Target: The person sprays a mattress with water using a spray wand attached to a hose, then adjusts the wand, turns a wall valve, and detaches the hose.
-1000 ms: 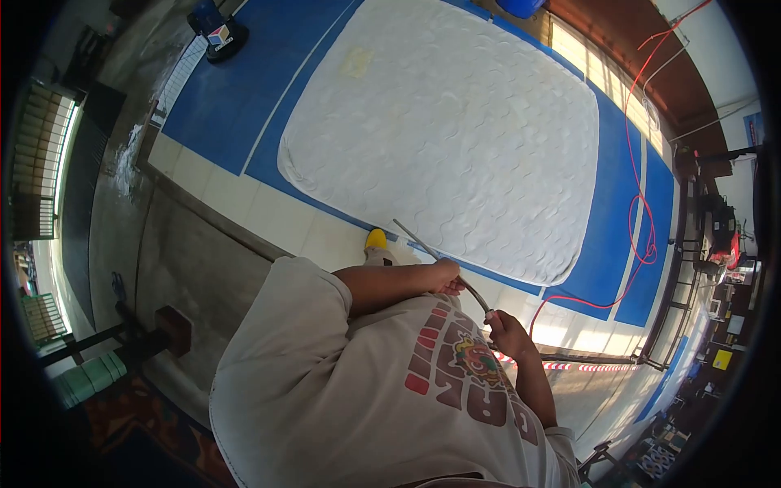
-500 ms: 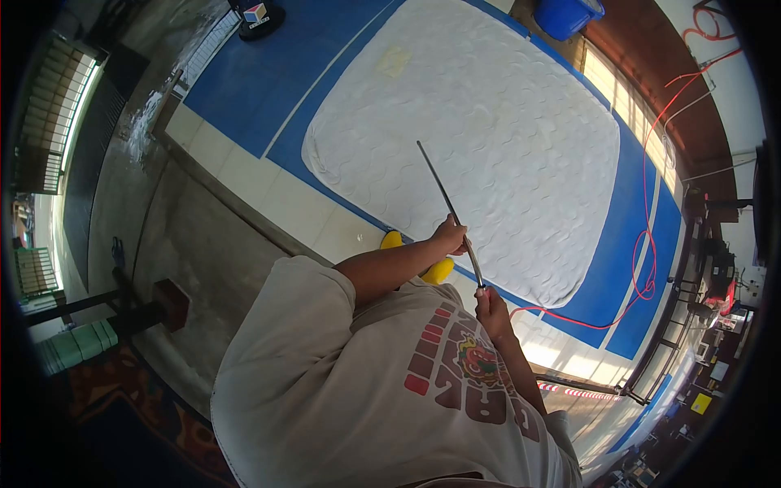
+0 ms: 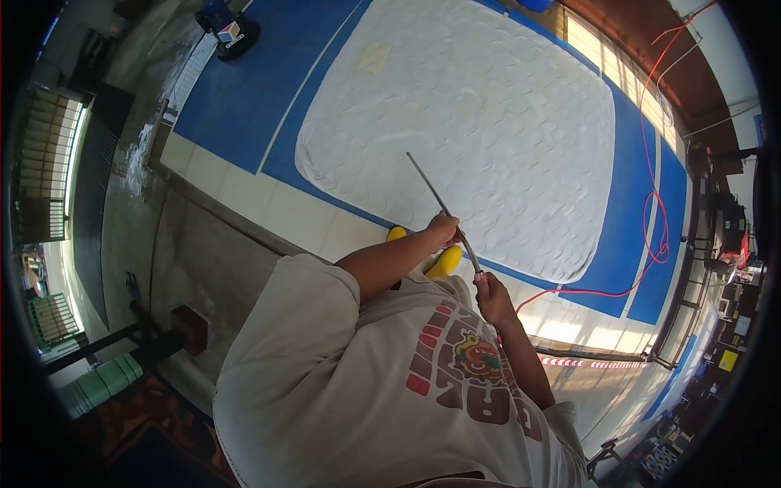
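Note:
A thin metal wand is held in both hands, its far tip over the lower middle of the white quilted mattress. My left hand is closed around the wand partway along its length. Nearer my body, my right hand grips its rear end. A red hose runs across the floor towards my right hand; its join with the wand is hidden. The mattress lies flat on a blue mat and has a yellowish patch near its upper left.
Yellow shoes show below my arms. A dark machine with a cube logo stands at the upper left. Part of a blue tub is at the top edge. Red-and-white tape crosses the lower right, and a green-wrapped bar juts in lower left.
Both hands have moved slightly up in the view, and the wand now reaches farther over the mattress. A second yellow shoe has come into sight. The camera view has shifted back and forth.

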A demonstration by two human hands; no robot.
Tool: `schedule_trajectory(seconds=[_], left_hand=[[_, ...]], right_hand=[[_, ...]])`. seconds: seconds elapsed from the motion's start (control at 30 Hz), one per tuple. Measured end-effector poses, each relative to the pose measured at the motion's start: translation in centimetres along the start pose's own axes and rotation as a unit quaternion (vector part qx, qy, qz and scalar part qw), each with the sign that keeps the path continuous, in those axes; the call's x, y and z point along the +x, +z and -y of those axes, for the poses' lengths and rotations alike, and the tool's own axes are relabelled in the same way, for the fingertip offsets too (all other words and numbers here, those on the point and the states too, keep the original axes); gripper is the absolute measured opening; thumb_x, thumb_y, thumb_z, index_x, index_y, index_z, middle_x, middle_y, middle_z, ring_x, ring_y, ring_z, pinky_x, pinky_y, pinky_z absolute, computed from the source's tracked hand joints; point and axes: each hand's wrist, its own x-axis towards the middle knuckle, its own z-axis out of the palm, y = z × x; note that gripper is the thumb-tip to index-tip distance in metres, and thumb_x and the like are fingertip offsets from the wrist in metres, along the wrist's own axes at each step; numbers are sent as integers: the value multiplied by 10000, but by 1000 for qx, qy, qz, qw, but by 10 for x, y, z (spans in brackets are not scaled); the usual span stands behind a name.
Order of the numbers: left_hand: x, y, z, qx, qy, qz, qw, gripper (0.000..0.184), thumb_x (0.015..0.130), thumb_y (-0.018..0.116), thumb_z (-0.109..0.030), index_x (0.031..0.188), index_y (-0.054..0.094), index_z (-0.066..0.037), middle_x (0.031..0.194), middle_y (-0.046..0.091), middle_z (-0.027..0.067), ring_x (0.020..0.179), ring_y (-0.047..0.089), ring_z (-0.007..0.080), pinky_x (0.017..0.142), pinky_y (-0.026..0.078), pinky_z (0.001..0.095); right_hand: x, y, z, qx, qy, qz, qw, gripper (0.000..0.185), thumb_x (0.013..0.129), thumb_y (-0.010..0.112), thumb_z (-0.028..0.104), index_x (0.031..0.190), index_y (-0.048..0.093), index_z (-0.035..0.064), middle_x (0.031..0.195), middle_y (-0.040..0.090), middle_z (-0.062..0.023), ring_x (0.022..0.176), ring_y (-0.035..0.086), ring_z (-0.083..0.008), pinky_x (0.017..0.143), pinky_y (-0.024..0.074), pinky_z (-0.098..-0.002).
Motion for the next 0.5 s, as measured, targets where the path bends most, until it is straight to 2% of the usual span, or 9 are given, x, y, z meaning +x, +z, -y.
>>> schedule_trajectory(seconds=[0.07,0.1,0.13,0.2,0.23,0.33,0.37,0.43,0.5], left_hand=[[10,-10,-12,-3,25,-28,999,163,861,443,-183,993,389,-101,734,588,71,607,594,148,527,501,291],[10,-14,-18,-11,39,-39,998,168,858,443,-166,999,383,-98,733,583,79,598,592,149,521,508,289],[4,-18,-24,8,54,-37,998,170,859,438,-152,1011,381,-100,725,575,90,574,592,155,525,520,297],[-1,-21,-17,17,66,-44,997,175,861,434,-151,1017,378,-93,731,579,96,567,593,160,519,522,302],[-4,-22,-11,22,80,-51,995,181,863,431,-150,1023,376,-86,738,582,102,561,595,165,513,523,308],[-10,-17,21,58,-3,-89,994,214,865,415,-157,1031,410,-22,745,603,119,555,600,179,502,513,311],[-13,-20,34,51,-46,-30,997,195,866,403,-185,918,498,-23,722,602,98,568,595,171,538,507,313],[-20,-18,55,44,-109,-18,993,236,868,395,-219,795,543,-50,711,599,75,591,588,160,576,496,309],[-21,-22,65,32,-122,-9,992,265,876,385,-243,776,549,-61,702,594,61,601,575,146,596,491,305]], right_hand=[[12,20,3,15,-74,-59,995,420,919,409,416,853,506,12,565,520,-110,521,523,-212,519,409,-330],[15,25,7,2,-71,-66,995,405,923,406,397,859,493,6,596,534,-162,564,550,-284,552,423,-363],[13,26,13,6,-68,-65,996,405,923,406,397,859,493,6,596,534,-162,564,550,-284,552,423,-363],[6,24,25,-1,-62,-29,998,389,919,407,369,963,510,-3,778,588,-266,793,572,-442,659,448,-447],[3,24,23,1,-62,-26,998,389,919,407,369,963,510,-3,778,588,-266,793,572,-442,659,448,-447],[-10,13,5,-19,-43,38,998,424,911,406,402,941,523,-4,775,592,-256,786,576,-433,667,449,-433],[-14,6,6,-23,-24,70,997,444,910,399,418,932,531,-6,778,594,-251,791,578,-422,678,448,-427],[-21,-8,8,-36,10,120,992,505,904,382,460,928,550,-15,795,599,-238,812,582,-392,713,443,-407],[-19,-16,17,-44,19,139,989,510,904,382,462,939,550,-18,799,600,-236,816,582,-390,716,443,-403]])
